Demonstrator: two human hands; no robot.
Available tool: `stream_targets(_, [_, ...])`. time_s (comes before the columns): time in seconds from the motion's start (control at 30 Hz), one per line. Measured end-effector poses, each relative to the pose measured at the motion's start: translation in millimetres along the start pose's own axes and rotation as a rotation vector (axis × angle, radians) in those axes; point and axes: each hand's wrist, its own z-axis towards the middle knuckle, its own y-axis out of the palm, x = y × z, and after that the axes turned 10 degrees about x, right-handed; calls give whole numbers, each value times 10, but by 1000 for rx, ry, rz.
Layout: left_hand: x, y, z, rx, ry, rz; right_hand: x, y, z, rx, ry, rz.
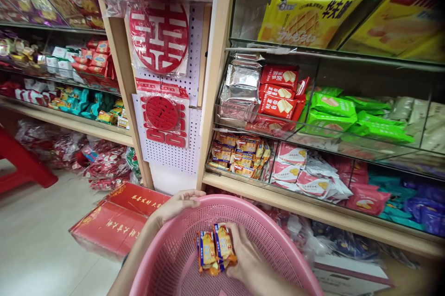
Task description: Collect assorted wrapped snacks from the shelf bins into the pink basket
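Observation:
A pink plastic basket (167,226) with mesh walls is directly in front of me. My left hand (179,205) grips its far left rim, the fingers bent over the edge. Down inside the basket, my right hand (245,256) is closed around small snack packets (215,249) in orange, yellow and blue wrappers. The packets stand side by side, and the palm hides part of them. Whether they rest on the basket floor, I cannot tell. Similar orange packets (243,154) fill a clear bin on the bottom shelf, just beyond the rim.
Shelves (239,189) on the right hold red, green, white and blue snack packs in clear dividers. More shelves (66,122) with wrapped sweets stand left. Red boxes (121,219) lie on the floor beside the basket, and a red stool (28,166) is at the far left.

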Motion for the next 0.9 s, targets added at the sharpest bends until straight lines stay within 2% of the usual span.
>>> stream_targets(0.23, [45,10,-48,17,-14,11,-18,23,40,43,-95,-137])
stream_targets(0.5, [24,13,-38,17,-5,6,-52,16,18,11,-78,-224])
stream_targets(0.73, [15,-3,-47,13,-7,-28,-35,99,64,21,-65,-294])
stream_targets(0.83, [-1,-13,-31,12,-11,-28,-119,-23,60,-42,-27,-345])
stream_targets(0.9, [-8,-15,-16,10,-13,-22,-238,-238,62,-94,-17,-357])
